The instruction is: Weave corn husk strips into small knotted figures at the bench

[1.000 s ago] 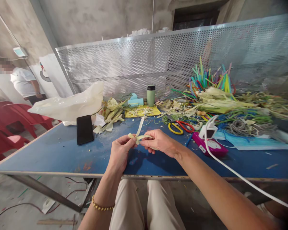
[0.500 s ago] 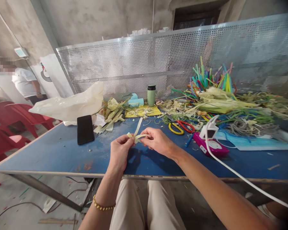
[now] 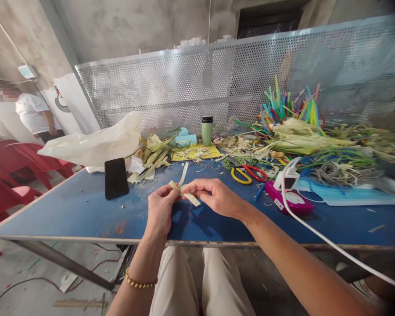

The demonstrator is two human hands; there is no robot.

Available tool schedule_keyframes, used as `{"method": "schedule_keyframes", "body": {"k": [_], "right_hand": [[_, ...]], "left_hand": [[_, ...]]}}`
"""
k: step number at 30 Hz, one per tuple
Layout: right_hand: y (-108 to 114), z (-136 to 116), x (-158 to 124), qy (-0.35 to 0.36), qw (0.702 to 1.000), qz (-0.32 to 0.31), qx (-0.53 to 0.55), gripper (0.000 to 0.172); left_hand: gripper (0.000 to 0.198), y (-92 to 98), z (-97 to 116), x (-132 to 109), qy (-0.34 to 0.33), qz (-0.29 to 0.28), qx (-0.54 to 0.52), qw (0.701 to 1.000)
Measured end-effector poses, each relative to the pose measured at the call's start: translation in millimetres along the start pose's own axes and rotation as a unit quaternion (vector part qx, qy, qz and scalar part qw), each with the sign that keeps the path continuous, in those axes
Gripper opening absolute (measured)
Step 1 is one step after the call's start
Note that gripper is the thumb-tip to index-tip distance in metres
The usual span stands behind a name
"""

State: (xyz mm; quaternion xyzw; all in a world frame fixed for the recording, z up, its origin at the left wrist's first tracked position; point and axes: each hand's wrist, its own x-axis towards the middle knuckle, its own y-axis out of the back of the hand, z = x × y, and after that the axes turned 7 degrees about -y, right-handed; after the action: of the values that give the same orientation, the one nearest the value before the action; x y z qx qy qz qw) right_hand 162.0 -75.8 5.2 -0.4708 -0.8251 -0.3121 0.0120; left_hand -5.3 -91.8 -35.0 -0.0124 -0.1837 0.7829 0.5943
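Observation:
Pale corn husk strips (image 3: 192,200) cross one another above the blue table. My left hand (image 3: 161,206) pinches them near the crossing between thumb and fingers. One narrow end points up and away, while a wider end slants down to the right beneath my right fingers. My right hand (image 3: 217,197) has its fingertips closed on the strips beside the left thumb; just what lies between them is partly hidden. Both hands are a little above the table, near its front edge.
A black phone (image 3: 116,178) lies left, by a white plastic bag (image 3: 95,139). Behind are corn husks (image 3: 156,153), a green bottle (image 3: 207,131) and a yellow sheet (image 3: 213,152). Scissors (image 3: 242,174), a magenta device (image 3: 289,200) with a white cable (image 3: 311,235), and colourful pipe cleaners (image 3: 276,105) are right.
My right hand has let the strip end it held drop down to the right and moved its fingertips left to the crossing. My left hand keeps its pinch, shifted slightly left.

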Motion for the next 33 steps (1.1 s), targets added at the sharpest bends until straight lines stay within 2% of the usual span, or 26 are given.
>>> {"method": "schedule_keyframes", "body": {"k": [4,7,11,13,15,19,23,27,33], "right_hand": [[-1.4,1.8,0.9,0.006,1.000,0.020,0.003,0.019],[-3.4,5.6,2.6,0.036,0.996,0.062,-0.049,0.017],[-3.0,10.8,5.5,0.104,0.970,0.153,-0.160,0.013],[-1.4,11.8,6.7,0.112,0.956,0.181,-0.201,0.012],[0.5,11.7,7.5,0.089,0.960,0.174,-0.202,0.015],[2.4,10.6,7.5,-0.006,0.985,0.111,-0.133,0.018],[1.2,11.6,7.3,-0.029,0.993,0.080,-0.084,0.017],[0.1,13.4,7.9,-0.059,0.992,0.086,-0.076,0.017],[-2.9,15.3,8.7,-0.092,0.988,0.103,-0.064,0.022]], "left_hand": [[0.021,-2.1,2.7,-2.3,0.014,-0.036,-0.019,0.999],[0.022,-3.0,3.2,-4.1,0.001,-0.069,-0.017,0.997],[0.021,-2.2,1.3,-6.0,-0.014,-0.116,0.028,0.993],[0.022,-0.9,-0.4,-6.2,-0.012,-0.142,0.039,0.989],[0.022,0.5,-1.8,-5.9,-0.007,-0.158,0.027,0.987],[0.023,2.5,-2.1,-4.8,0.014,-0.186,-0.004,0.982],[0.026,2.5,1.5,-5.4,0.037,-0.201,-0.011,0.979],[0.028,1.4,4.5,-7.0,0.039,-0.205,-0.004,0.978],[0.024,-1.5,2.6,-7.3,-0.005,-0.186,0.066,0.980]]}}
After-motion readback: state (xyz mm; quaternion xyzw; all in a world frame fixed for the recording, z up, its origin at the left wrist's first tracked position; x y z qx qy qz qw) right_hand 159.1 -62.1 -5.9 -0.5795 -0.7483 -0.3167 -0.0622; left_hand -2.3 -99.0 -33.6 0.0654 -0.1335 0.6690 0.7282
